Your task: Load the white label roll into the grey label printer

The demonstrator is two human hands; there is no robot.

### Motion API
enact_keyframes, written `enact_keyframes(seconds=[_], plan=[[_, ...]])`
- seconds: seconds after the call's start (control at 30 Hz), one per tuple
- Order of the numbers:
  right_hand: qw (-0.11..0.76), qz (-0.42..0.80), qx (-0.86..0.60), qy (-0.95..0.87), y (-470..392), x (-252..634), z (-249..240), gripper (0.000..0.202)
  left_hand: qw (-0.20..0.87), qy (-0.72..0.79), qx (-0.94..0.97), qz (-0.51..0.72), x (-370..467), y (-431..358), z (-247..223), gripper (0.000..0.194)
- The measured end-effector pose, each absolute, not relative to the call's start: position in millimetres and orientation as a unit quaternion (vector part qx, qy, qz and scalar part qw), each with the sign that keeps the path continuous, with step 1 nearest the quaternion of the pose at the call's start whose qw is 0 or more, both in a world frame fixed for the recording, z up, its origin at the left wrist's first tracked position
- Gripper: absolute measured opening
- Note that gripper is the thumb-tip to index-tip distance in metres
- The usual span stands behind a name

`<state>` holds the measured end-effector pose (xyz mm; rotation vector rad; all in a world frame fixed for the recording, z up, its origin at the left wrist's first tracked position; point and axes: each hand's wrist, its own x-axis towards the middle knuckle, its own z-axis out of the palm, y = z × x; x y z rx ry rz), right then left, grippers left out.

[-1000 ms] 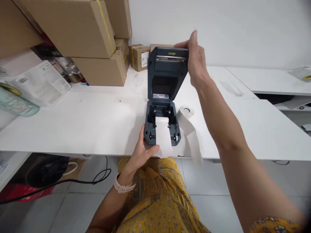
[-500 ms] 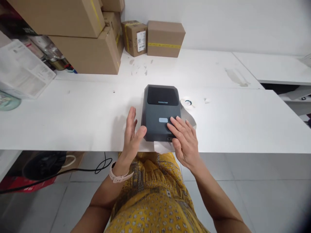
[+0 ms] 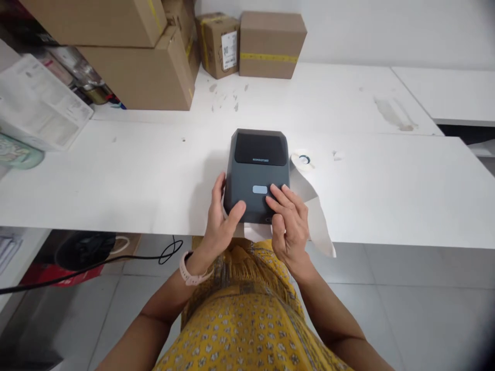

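Note:
A dark grey label printer (image 3: pixel 251 175) with a pale blue button (image 3: pixel 259 189) sits near the front edge of the white table. My left hand (image 3: pixel 223 212) holds its left side, fingers along the wall and thumb over the near top corner. On the lid to the right of the button, my right hand (image 3: pixel 291 219) rests its outstretched fingertips. A strip of white paper (image 3: pixel 257 232) sticks out beneath the printer's near edge. Beside it on the right lies a small label roll (image 3: pixel 303 159), with a loose paper strip (image 3: pixel 320 221) trailing past the table edge.
Cardboard boxes (image 3: pixel 143 77) are stacked at the back left, with two smaller taped boxes (image 3: pixel 270 44) by the wall. A white printed box (image 3: pixel 42 103) and a green container (image 3: pixel 21 153) stand at the left. A black cable (image 3: pixel 131 256) hangs below the table.
My left hand has closed in from beside the printer and now grips its left side. The paper strip at the right now extends over the table's front edge. The view has shifted slightly.

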<state>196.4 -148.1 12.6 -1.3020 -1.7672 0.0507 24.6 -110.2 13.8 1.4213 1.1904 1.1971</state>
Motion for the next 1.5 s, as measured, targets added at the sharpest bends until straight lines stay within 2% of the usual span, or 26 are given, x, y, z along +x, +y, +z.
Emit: enact_keyframes(seconds=[0.07, 0.13, 0.17, 0.3, 0.37, 0.43, 0.6, 0.8, 1.03, 1.1, 1.2, 1.3, 1.37, 1.5], plan=[[0.475, 0.011, -0.51, -0.717, -142.7, 198.8, 7.3, 0.045, 0.391, 0.512, 0.549, 0.532, 22.6, -129.1, 7.3, 0.06], [0.483, 0.008, -0.501, -0.718, -138.2, 201.5, 4.1, 0.041, 0.319, 0.552, 0.473, 0.608, 21.6, -151.6, -1.1, 0.03], [0.488, 0.01, -0.499, -0.716, -136.8, 202.5, 3.2, 0.041, 0.34, 0.559, 0.455, 0.604, 22.0, -161.8, -4.5, 0.026], [0.52, 0.027, -0.485, -0.703, -135.7, 203.2, 2.4, 0.038, 0.574, 0.528, 0.462, 0.421, 32.1, -179.8, -3.3, 0.054], [0.526, 0.035, -0.479, -0.702, -136.3, 203.4, 3.0, 0.036, 0.639, 0.508, 0.438, 0.376, 40.5, -174.8, 4.4, 0.061], [0.52, 0.047, -0.478, -0.707, -136.9, 204.6, 4.0, 0.037, 0.662, 0.501, 0.41, 0.378, 48.1, -166.6, 12.9, 0.062], [0.521, 0.068, -0.467, -0.711, -137.9, 207.5, 5.8, 0.036, 0.672, 0.511, 0.379, 0.38, 58.2, -158.7, 21.0, 0.049], [0.539, 0.045, -0.452, -0.709, -135.8, 203.4, 8.0, 0.032, 0.638, 0.511, 0.403, 0.411, 60.1, -161.2, 11.7, 0.055], [0.415, -0.047, -0.54, -0.73, -135.2, 197.5, 29.9, 0.037, 0.625, 0.469, 0.514, 0.355, 32.7, -162.9, 2.6, 0.053], [0.379, -0.069, -0.555, -0.737, -134.6, 196.4, 37.2, 0.036, 0.587, 0.471, 0.53, 0.391, 21.1, -166.4, -2.3, 0.051], [0.352, -0.088, -0.549, -0.753, -127.1, 195.1, 45.4, 0.029, 0.472, 0.51, 0.522, 0.494, 7.4, -167.1, -6.9, 0.044], [0.356, -0.081, -0.524, -0.769, -114.5, 195.2, 46.5, 0.022, 0.339, 0.533, 0.505, 0.588, 2.7, -158.1, -5.4, 0.035], [0.374, -0.045, -0.514, -0.771, -109.9, 197.3, 40.8, 0.02, 0.284, 0.533, 0.517, 0.606, 5.0, -149.2, -2.7, 0.029], [0.482, 0.074, -0.486, -0.725, -122.8, 204.4, 13.1, 0.026, 0.308, 0.504, 0.568, 0.574, 16.2, -137.1, -1.4, 0.047]])
